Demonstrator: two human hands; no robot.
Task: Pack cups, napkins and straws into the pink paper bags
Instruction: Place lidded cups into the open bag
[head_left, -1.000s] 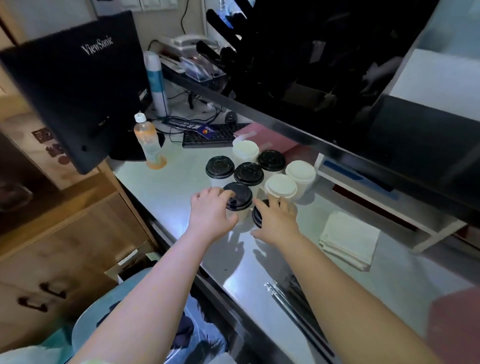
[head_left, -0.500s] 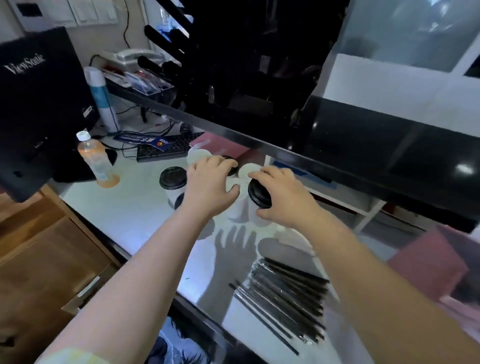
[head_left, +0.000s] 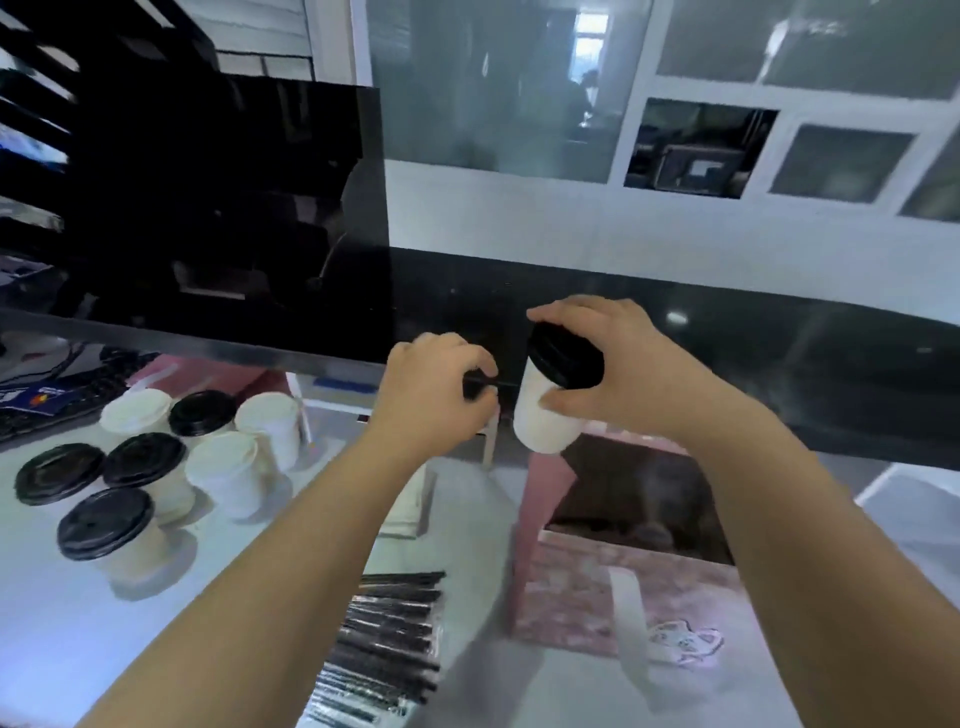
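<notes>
My right hand (head_left: 628, 374) grips a white cup with a black lid (head_left: 543, 415), tilted in the air just above the open pink paper bag (head_left: 587, 592). Beside it to the left, my left hand (head_left: 426, 400) is curled down over a black lid (head_left: 477, 385); the cup under it is hidden by the hand. Several more cups (head_left: 135, 467), some with black lids and some with white, stand in a cluster at the left. A bundle of black wrapped straws (head_left: 387, 639) lies at the front. White napkins (head_left: 410, 506) lie partly under my left forearm.
The pink bag stands upright with a white handle (head_left: 626, 618) hanging down its near face. A dark raised counter ledge (head_left: 260, 353) overhangs the back of the table. A keyboard (head_left: 47, 405) lies at the far left.
Both hands have lifted off the cup cluster and swung right, each with a black-lidded cup. The view turned right, so the pink bag is now under my right hand.
</notes>
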